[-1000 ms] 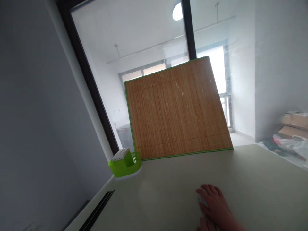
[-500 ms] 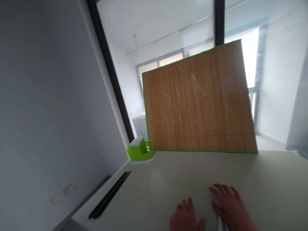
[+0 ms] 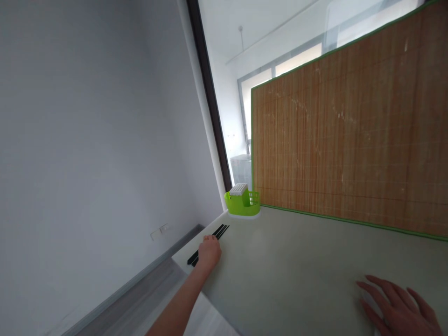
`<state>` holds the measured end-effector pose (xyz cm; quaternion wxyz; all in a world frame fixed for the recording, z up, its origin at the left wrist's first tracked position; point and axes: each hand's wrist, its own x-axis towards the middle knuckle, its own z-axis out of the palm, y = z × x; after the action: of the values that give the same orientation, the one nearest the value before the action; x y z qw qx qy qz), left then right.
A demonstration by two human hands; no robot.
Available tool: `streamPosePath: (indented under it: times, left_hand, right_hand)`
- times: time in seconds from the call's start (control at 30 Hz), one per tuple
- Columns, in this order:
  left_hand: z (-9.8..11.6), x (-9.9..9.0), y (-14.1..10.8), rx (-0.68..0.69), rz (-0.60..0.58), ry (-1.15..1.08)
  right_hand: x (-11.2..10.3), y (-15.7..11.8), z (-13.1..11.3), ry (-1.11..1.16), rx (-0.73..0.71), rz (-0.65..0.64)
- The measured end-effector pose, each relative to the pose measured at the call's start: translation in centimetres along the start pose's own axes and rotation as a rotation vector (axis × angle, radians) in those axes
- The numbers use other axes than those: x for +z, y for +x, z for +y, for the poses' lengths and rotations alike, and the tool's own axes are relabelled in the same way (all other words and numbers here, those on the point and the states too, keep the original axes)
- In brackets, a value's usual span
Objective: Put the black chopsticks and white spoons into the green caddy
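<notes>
Thin black sticks lie side by side near the left edge of the pale table. My left hand is over their middle, its fingers curled down onto them; whether it grips one is hidden. At the lower right my right hand rests low over the table with its fingers spread. A whitish thing shows partly beneath that hand, mostly covered by it.
A bright green basket with a white slatted part stands at the table's back left corner. Behind the table a brown bamboo mat with green edging leans upright against glass. A grey wall rises at the left.
The view has turned left. My left hand has moved left across the table to the black sticks. My right hand stays at the right, its fingers spread.
</notes>
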<state>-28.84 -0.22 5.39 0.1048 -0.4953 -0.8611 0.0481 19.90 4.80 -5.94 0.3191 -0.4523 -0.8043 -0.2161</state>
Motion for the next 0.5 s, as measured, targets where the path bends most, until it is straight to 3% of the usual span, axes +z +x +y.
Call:
streamPosePath:
  times: [0.23,0.5]
  left_hand:
    - [-4.8,2.2,4.6,-0.068,-0.243,-0.065]
    - [-5.5,3.7,6.5,-0.052,-0.352,-0.061]
  right_hand:
    - [-0.7,0.2,0.2,-0.020,-0.077,0.024]
    - [-1.7,0.9,-0.7,0.019,-0.071,0.034]
